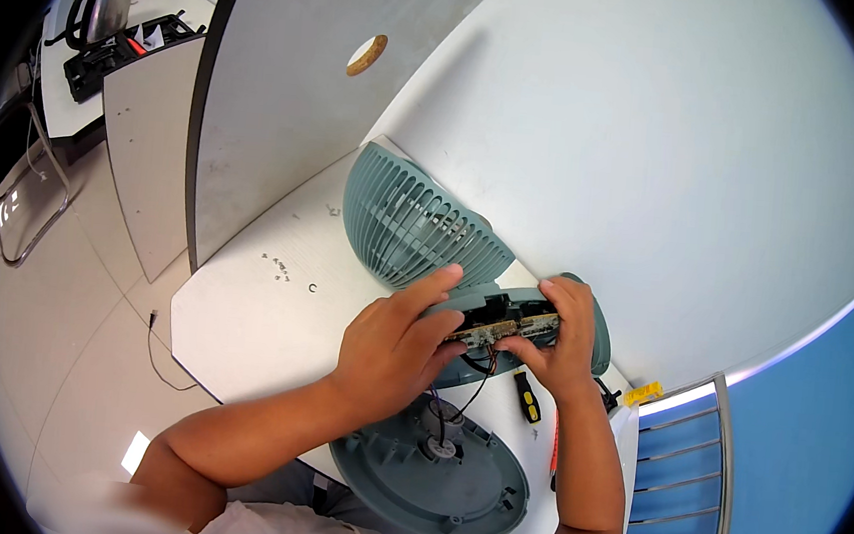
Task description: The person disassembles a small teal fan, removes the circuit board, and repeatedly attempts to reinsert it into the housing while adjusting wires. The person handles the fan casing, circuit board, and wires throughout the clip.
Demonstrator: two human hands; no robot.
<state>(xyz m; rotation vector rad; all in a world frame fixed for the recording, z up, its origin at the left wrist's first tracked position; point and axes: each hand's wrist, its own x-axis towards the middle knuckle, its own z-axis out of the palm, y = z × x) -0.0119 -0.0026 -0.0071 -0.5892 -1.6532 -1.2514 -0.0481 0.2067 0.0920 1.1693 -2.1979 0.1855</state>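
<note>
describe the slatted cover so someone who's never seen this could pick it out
Follow the white table back to where the grey partition meets the white wall. There rests the domed, grey-green slatted cover. Rows of long, narrow slots set it apart from the unslotted, similarly coloured oval piece at the table's near edge.

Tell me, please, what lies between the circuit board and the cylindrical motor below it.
In the head view, thin dark wires run down from the circuit board toward the motor, with grey-green plastic partly behind them.
</note>
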